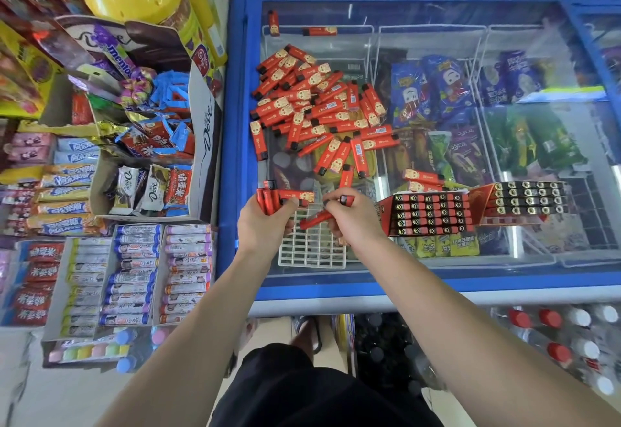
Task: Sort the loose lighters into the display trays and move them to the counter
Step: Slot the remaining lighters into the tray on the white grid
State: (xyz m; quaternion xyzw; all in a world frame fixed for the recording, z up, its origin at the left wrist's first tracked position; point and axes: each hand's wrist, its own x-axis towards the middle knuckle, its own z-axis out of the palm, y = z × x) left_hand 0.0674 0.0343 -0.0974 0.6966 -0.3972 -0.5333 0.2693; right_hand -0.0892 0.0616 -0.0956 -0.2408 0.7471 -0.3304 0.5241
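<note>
Lighters (319,114), red, loose pile on freezer glass lid (437,40) at 12 o'clock from the hands; white grid tray (312,248) lies under the hands. Left hand (263,221) fingers grip a bundle of lighters (268,200); right hand (353,218) fingers pinch two lighters (346,200). Filled display trays (433,213) sit at 3 o'clock, just beside right hand.

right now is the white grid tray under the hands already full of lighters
No, the white grid tray shows open cells, while the left hand and right hand hold lighters above it.
</note>
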